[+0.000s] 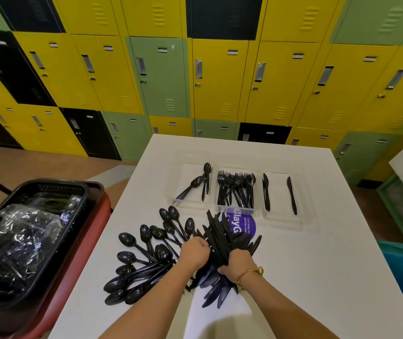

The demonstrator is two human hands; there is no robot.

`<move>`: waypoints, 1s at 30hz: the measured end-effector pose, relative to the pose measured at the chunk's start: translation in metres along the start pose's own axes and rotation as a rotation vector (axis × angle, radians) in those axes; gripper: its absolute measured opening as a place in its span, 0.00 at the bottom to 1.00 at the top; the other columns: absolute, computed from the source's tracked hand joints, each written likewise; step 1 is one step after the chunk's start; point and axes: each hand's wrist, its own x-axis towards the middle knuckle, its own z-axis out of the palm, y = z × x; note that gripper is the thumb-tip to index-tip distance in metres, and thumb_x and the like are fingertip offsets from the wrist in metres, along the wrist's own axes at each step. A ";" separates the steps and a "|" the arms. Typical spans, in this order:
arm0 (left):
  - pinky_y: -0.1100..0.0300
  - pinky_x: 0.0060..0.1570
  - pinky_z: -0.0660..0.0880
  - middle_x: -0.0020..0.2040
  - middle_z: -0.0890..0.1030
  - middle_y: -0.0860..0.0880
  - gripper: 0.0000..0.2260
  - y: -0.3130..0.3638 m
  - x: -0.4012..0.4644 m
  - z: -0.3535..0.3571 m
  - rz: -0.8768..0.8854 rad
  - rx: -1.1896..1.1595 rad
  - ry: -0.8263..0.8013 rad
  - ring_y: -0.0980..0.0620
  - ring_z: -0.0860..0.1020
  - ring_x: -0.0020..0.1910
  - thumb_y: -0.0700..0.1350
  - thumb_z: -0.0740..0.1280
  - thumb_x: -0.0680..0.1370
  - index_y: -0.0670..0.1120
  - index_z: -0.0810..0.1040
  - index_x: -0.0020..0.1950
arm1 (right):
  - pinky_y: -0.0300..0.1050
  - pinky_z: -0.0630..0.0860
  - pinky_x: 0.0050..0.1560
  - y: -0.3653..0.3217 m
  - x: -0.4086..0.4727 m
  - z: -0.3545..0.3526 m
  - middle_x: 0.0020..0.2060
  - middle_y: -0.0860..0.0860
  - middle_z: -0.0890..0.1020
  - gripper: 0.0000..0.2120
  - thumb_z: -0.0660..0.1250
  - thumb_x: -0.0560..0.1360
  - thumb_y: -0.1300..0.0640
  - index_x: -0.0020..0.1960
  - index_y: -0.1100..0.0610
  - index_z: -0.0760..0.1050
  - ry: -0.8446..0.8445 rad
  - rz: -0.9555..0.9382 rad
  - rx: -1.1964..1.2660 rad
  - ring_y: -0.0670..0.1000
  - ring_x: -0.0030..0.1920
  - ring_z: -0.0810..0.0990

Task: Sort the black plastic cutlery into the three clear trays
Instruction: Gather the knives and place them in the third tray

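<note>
Gripping knife bundle [222,243], both hands [237,265]

The purple sticker [240,225] is half hidden under the fork tray [236,209] and knife bundle [222,241]; its small print is unreadable. The counter [318,277] runs off the near edge.

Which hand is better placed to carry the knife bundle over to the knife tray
Right, probably. The right hand already grips the knife bundle, and the knife tray sits far right. The left hand grips it too, but nearer the spoons.
</note>
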 end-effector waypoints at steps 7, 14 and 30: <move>0.59 0.39 0.70 0.33 0.69 0.47 0.16 0.006 -0.005 0.005 -0.066 -0.084 -0.076 0.48 0.69 0.37 0.37 0.58 0.75 0.49 0.65 0.29 | 0.39 0.75 0.50 -0.001 -0.001 -0.008 0.45 0.54 0.78 0.16 0.67 0.76 0.52 0.57 0.63 0.77 0.033 -0.003 0.016 0.50 0.44 0.76; 0.55 0.48 0.80 0.36 0.75 0.48 0.15 0.019 -0.007 0.005 -0.134 -0.336 -0.115 0.49 0.76 0.35 0.50 0.62 0.80 0.45 0.71 0.35 | 0.36 0.69 0.36 -0.005 -0.004 -0.016 0.30 0.48 0.67 0.19 0.67 0.75 0.51 0.32 0.54 0.62 0.000 -0.003 0.045 0.51 0.42 0.72; 0.50 0.49 0.80 0.46 0.80 0.40 0.15 0.017 0.005 -0.002 -0.271 -0.661 0.010 0.45 0.79 0.43 0.49 0.54 0.82 0.38 0.71 0.58 | 0.36 0.71 0.37 -0.022 -0.007 -0.036 0.29 0.46 0.71 0.18 0.63 0.77 0.46 0.32 0.53 0.68 -0.065 -0.144 0.185 0.46 0.31 0.72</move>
